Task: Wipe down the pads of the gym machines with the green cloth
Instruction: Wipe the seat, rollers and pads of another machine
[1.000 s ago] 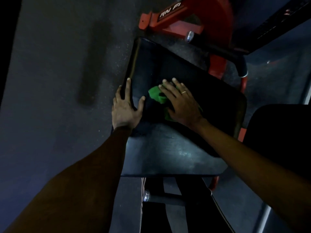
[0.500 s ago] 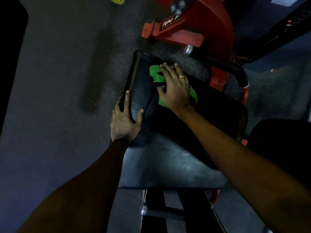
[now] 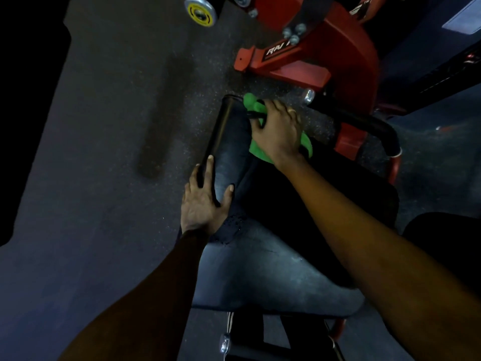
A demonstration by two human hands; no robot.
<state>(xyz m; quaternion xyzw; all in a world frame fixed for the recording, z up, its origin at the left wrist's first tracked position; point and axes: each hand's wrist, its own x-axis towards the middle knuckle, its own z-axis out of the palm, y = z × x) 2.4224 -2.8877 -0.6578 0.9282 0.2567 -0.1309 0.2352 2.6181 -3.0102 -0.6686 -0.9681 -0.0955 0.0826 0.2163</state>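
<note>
A black padded seat [image 3: 260, 272] of a red gym machine fills the middle of the view. The green cloth [image 3: 253, 104] lies bunched at the pad's far edge. My right hand [image 3: 278, 131] presses on it there, fingers reaching over the far edge, and covers most of it. My left hand [image 3: 203, 201] rests on the pad's left edge with the fingers along the side and the thumb spread on top.
The red machine frame [image 3: 325, 56] stands just beyond the pad, with a black padded bar [image 3: 364, 121] at the right. A yellow-capped roller [image 3: 200, 11] shows at the top. Dark speckled floor [image 3: 104, 152] lies to the left. Another black pad [image 3: 447, 243] is at the right edge.
My right hand has pushed the green cloth from the middle of the pad away to its far edge. My left hand has stayed on the left edge.
</note>
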